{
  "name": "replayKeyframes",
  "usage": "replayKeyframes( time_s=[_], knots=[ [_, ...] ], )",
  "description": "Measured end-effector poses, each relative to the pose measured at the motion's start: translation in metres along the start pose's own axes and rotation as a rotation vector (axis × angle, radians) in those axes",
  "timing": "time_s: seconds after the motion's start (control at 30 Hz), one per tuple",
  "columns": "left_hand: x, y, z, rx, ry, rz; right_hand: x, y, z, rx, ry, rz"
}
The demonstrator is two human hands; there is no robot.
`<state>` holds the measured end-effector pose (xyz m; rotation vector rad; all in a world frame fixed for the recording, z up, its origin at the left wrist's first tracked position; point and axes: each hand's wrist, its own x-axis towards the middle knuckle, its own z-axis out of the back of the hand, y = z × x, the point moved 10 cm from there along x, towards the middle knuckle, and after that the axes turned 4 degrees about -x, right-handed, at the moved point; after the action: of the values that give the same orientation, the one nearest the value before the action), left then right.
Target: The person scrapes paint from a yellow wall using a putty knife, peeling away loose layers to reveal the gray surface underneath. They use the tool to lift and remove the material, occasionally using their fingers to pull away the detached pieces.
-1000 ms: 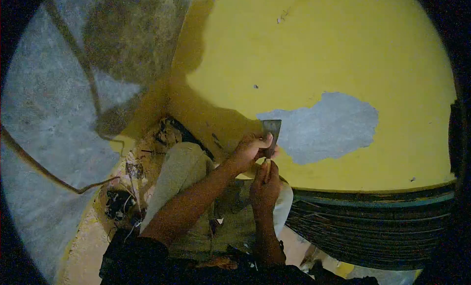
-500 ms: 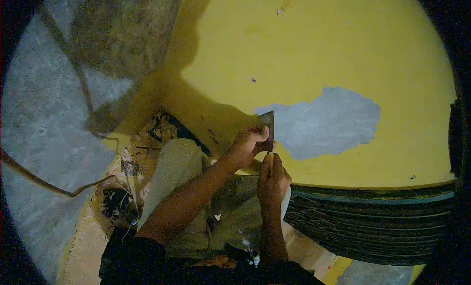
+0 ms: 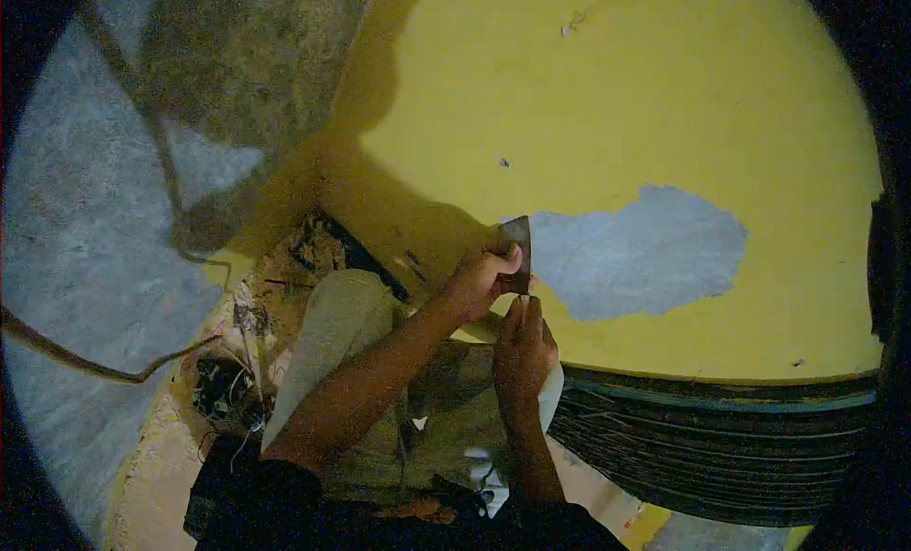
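Note:
My left hand (image 3: 482,280) is closed around a thin dark plate (image 3: 516,232), roughly rectangular, with the thumb flat on its face. Right below it, my right hand (image 3: 525,352) pinches something small and pale against the plate's lower end; what it is I cannot make out. Both hands are close together over the near edge of a yellow sheet (image 3: 645,105). Just beyond the plate, a bare grey patch (image 3: 641,257) with ragged borders shows in the yellow surface.
The yellow sheet tops a thick stack of dark-edged sheets (image 3: 712,447). My knee (image 3: 346,309) is at the stack's near side. Dark clutter with wires (image 3: 226,390) lies at lower left, and a cable (image 3: 85,361) crosses the grey floor (image 3: 85,228).
The view has shifted slightly, so the yellow sheet and grey patch appear a little lower and further right. Both hands keep nearly the same pose on the plate.

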<state>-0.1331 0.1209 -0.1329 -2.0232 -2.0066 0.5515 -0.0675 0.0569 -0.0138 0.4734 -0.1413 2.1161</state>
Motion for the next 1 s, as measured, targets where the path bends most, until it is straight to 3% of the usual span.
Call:
replayKeyframes(
  time_s=[0.13, 0.2, 0.23, 0.3, 0.4, 0.43, 0.5, 0.73, 0.8, 0.83, 0.9, 1.0],
  knots=[
    [0.012, 0.017, 0.012, -0.083, -0.027, 0.019, 0.002, -0.008, 0.004, 0.084, 0.083, -0.177],
    [0.012, -0.003, 0.006, 0.353, 0.140, -0.307, 0.001, 0.001, 0.008, 0.136, 0.047, -0.068],
    [0.005, -0.013, -0.003, 0.368, 0.142, -0.309, 0.000, -0.001, 0.007, 0.147, 0.037, -0.070],
    [-0.006, -0.011, -0.002, 0.094, -0.083, -0.013, -0.001, -0.004, 0.012, 0.206, -0.055, -0.082],
    [-0.007, -0.003, -0.001, 0.023, -0.128, 0.065, 0.001, -0.006, 0.008, 0.203, 0.024, -0.126],
    [-0.004, 0.001, 0.004, 0.015, -0.131, 0.067, 0.001, -0.004, 0.009, 0.198, 0.030, -0.125],
    [0.005, 0.005, -0.001, -0.139, 0.065, 0.027, 0.002, 0.002, 0.013, 0.173, 0.002, -0.095],
    [0.009, 0.007, 0.000, -0.094, 0.027, 0.015, 0.000, 0.001, 0.000, 0.041, -0.014, 0.016],
    [0.005, -0.006, 0.000, 0.079, -0.025, -0.060, -0.002, 0.003, 0.001, 0.054, -0.144, 0.104],
    [0.007, -0.014, 0.002, 0.079, -0.022, -0.060, 0.007, 0.005, -0.008, 0.117, -0.135, 0.099],
    [0.008, -0.041, 0.035, -0.043, -0.194, -0.064, 0.033, 0.027, -0.023, 0.204, -0.087, 0.120],
    [0.003, -0.103, 0.059, -0.176, -0.094, -0.200, 0.057, 0.072, -0.039, 0.220, -0.053, 0.140]
  ],
)
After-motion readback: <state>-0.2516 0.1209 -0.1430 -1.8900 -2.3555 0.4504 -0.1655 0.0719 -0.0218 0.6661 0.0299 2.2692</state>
